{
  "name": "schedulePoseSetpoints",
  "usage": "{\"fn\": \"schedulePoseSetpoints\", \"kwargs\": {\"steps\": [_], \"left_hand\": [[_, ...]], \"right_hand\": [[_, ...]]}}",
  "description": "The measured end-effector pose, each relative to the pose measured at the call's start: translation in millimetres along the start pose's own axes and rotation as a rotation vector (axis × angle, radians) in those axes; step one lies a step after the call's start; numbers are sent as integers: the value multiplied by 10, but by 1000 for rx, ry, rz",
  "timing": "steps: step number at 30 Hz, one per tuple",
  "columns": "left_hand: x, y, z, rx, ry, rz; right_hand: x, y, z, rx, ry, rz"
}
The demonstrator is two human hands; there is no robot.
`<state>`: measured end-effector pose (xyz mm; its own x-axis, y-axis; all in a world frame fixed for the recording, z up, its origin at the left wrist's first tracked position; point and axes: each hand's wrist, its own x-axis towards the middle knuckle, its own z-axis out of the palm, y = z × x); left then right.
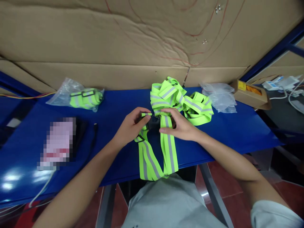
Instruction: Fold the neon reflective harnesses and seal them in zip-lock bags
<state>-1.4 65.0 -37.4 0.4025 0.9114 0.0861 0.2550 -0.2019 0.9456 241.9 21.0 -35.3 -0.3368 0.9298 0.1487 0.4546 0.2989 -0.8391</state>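
Observation:
Neon yellow-green straps [169, 148] with grey stripes hang in a loop over the table's front edge, between my hands. My left hand [133, 124] pinches one strap end beside a black buckle. Opposite it, my right hand [178, 124] has its thumb and fingers curled around the top of the right-hand strap. A dark piece, partly hidden, lies between the fingertips of both hands. Just behind them a heap of the same straps [166, 95] sits on the blue table [121, 101], with another tangled part [199, 109] to its right.
A clear bag with a rolled strap [86, 98] lies at the back left. Clear empty bags [222, 98] and an open cardboard box [251, 94] are at the back right. A blurred pink-and-white item [59, 141] and a black cable [95, 133] lie left. Cardboard stands behind.

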Motion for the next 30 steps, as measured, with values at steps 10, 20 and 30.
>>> {"fn": "schedulePoseSetpoints", "kwargs": {"steps": [10, 20, 30], "left_hand": [[-110, 60, 25, 529, -108, 445], [-176, 106, 13, 872, -127, 561], [-176, 69, -5, 1028, -118, 634]], "right_hand": [[4, 135, 52, 22, 24, -9], [57, 110, 14, 119, 62, -95], [-75, -93, 143, -625, -37, -183]]}}
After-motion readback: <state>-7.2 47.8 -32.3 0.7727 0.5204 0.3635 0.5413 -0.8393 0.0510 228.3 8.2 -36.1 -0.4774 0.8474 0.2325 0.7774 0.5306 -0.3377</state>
